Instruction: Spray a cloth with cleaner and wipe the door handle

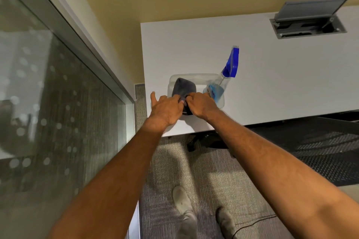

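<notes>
Both hands, left (167, 109) and right (202, 105), seemingly pinch the grey cloth (183, 88) in the clear tub (196, 75).

Warm, even indoor light. The white desk (272, 75) is bright; beneath it lies dark shadow. Left of the hands, glass wall (48, 103) reflections blur. Wide-angle bending stretches the edges.

The one camera sits on my head and looks steeply down and forward with a wide angle. My forearms run up from the lower edge to the white worktop (252, 75), close at arm's reach. The glass wall (48, 103) fills the left; the carpet (204, 170) and my shoes (183, 203) lie below.
</notes>
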{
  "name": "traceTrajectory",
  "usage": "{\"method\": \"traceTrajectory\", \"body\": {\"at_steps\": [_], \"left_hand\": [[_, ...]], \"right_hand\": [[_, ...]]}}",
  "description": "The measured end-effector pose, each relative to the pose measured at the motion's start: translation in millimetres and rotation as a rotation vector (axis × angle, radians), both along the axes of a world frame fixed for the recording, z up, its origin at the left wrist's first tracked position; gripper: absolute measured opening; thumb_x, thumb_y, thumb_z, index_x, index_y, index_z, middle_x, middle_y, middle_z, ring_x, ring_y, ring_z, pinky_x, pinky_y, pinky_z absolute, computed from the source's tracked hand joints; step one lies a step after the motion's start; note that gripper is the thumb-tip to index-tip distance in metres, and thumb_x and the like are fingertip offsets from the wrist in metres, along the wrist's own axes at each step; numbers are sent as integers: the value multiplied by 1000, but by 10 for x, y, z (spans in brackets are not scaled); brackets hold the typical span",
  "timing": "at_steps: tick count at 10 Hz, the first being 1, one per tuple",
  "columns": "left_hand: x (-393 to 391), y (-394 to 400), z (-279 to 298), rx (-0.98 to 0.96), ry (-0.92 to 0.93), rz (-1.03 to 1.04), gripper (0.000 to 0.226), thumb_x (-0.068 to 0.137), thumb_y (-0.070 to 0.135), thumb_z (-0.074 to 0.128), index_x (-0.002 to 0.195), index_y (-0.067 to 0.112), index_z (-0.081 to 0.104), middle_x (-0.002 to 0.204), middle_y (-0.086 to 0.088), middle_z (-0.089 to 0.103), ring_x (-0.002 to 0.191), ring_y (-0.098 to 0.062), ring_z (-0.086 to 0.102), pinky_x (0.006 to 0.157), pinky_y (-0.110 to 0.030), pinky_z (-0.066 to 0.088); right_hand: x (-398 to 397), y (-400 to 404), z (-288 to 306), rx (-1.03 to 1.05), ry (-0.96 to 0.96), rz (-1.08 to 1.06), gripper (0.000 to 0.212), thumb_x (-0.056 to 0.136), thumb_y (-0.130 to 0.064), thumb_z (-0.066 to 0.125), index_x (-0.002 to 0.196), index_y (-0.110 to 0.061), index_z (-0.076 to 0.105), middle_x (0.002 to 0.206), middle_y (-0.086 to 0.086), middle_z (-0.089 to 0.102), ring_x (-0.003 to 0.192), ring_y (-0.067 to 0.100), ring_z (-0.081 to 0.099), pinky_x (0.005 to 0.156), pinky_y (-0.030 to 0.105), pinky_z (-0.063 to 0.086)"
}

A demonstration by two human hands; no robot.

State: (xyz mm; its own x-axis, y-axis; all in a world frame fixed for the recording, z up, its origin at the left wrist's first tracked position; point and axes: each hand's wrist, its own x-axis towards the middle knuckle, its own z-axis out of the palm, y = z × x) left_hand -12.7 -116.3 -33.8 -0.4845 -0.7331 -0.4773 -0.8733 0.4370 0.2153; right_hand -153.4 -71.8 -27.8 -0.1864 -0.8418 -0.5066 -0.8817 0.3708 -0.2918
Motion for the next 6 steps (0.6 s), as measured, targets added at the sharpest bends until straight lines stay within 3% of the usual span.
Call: {"method": "traceTrajectory", "body": {"at_steps": [1,2,3,4,6], "left_hand": [[35,55,10,5,41,-1,41,113,42,25,136,25,55,132,-2,65,139,-26,48,127,-62,-2],[105,197,57,-68,154,6,40,112,39,36,147,24,49,159,-2,46,151,-26,35,128,-60,8],[169,332,109,-135,196,19,47,111,38,41,155,22,41,170,-4,30,156,-26,26,128,-55,16],[305,528,242,-184,204,94,55,111,41,41,161,20,32,175,-6,14,160,-27,16,128,-52,19],[673,1018,458,-333,84,188,62,110,47,36,164,19,25,176,-6,8,161,-29,11,129,-54,18]], "right_hand": [[-14,17,53,0,-50,-47,41,113,-31,26,125,-12,60,128,13,67,117,32,62,103,47,49],[27,102,108,-98,-131,-141,40,113,-33,29,122,-11,61,119,14,69,110,31,65,99,44,52],[93,236,145,-242,-161,-186,36,113,-33,36,121,-10,63,117,13,70,108,28,66,99,41,54],[158,447,228,-428,-158,-137,36,111,-33,45,136,-10,58,136,12,63,122,27,61,107,39,50],[343,764,445,-478,-47,69,54,107,-40,51,153,-12,46,162,12,42,151,31,38,122,44,34]]}}
